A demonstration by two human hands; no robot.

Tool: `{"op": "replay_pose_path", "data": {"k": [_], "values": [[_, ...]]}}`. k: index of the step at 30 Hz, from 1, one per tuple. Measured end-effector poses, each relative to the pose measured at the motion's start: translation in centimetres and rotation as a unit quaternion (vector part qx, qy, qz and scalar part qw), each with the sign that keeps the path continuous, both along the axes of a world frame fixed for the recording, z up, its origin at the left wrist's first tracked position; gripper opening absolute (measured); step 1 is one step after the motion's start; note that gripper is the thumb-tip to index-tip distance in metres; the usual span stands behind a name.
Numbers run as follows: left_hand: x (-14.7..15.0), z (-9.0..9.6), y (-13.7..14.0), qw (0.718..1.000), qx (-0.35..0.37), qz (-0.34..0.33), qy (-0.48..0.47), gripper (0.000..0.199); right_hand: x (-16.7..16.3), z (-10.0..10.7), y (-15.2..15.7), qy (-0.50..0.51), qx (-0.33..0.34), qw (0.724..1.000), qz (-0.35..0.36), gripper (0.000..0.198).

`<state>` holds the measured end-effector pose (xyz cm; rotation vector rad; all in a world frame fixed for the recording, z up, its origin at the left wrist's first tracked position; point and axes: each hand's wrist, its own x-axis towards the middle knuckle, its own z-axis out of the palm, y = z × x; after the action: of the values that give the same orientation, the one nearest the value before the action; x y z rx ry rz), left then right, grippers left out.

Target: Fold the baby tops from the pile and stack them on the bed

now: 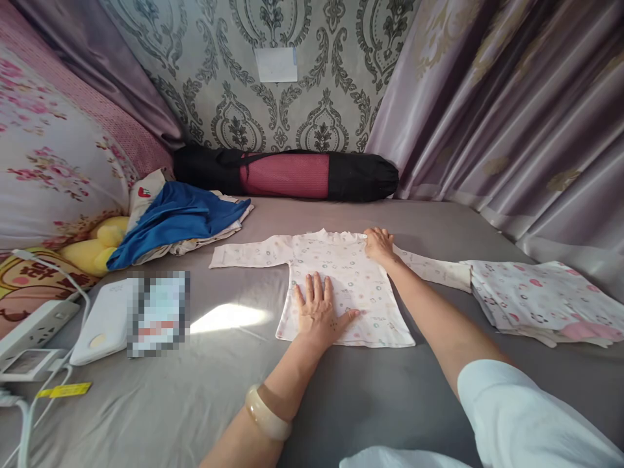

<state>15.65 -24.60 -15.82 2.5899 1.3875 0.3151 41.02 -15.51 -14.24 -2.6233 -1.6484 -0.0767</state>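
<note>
A small white long-sleeved shirt [336, 263] with a fine coloured print lies spread out on the grey bed sheet [205, 403], its collar pointing away from me and both sleeves stretched sideways. My left hand [318, 312] rests flat on the lower front of the shirt, fingers spread. At the right shoulder, beside the collar, my right hand [380, 246] has its fingers curled closed on the fabric; the fingertips are partly hidden. The shirt's right cuff reaches a folded printed cloth pile [541, 299].
To the left lie a blue garment [185, 214] on other cloths, a white device [104, 318], a blurred-out item [160, 312] and a power strip [36, 331] with cables. A black and pink rolled bag [287, 174] lies along the wall, and curtains [511, 97] hang at right.
</note>
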Motion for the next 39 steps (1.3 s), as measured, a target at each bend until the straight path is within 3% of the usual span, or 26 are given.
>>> {"op": "replay_pose_path", "data": {"k": [5,8,11,14,18,24,26,32,39], "values": [[-0.6,0.8,1.0,1.0,-0.011,0.003,0.004,0.091,-1.4,0.8,1.3,0.051,-0.005,0.996,0.066,0.038],[-0.8,0.7,1.5,0.999,-0.006,0.043,0.009,0.096,-2.0,0.9,2.0,0.069,-0.013,0.996,0.056,0.034],[-0.7,0.2,1.5,0.997,0.004,0.081,0.01,0.107,-2.1,0.4,2.3,0.07,0.025,0.996,0.048,0.028],[-0.5,-0.3,1.5,0.996,0.015,0.092,0.007,0.108,-1.9,-0.1,2.1,0.066,0.059,0.995,0.038,0.03],[-0.4,-0.2,1.4,0.996,0.016,0.093,0.006,0.107,-2.5,0.3,2.2,0.051,0.049,0.997,0.033,0.032],[-0.5,0.5,1.6,0.996,-0.005,0.088,0.02,0.105,-6.5,1.2,3.7,0.035,0.065,0.978,0.193,0.042],[-0.6,0.5,1.7,0.996,-0.003,0.09,0.02,0.102,-7.9,1.2,4.3,0.042,0.055,0.973,0.218,0.042],[-0.5,0.3,1.8,0.994,0.002,0.103,0.028,0.104,-9.4,0.8,5.7,0.026,0.044,0.979,0.196,0.032],[-0.3,0.7,1.8,0.993,-0.002,0.106,0.054,0.103,-10.0,-0.6,6.1,0.01,0.087,0.986,0.142,0.035]]}}
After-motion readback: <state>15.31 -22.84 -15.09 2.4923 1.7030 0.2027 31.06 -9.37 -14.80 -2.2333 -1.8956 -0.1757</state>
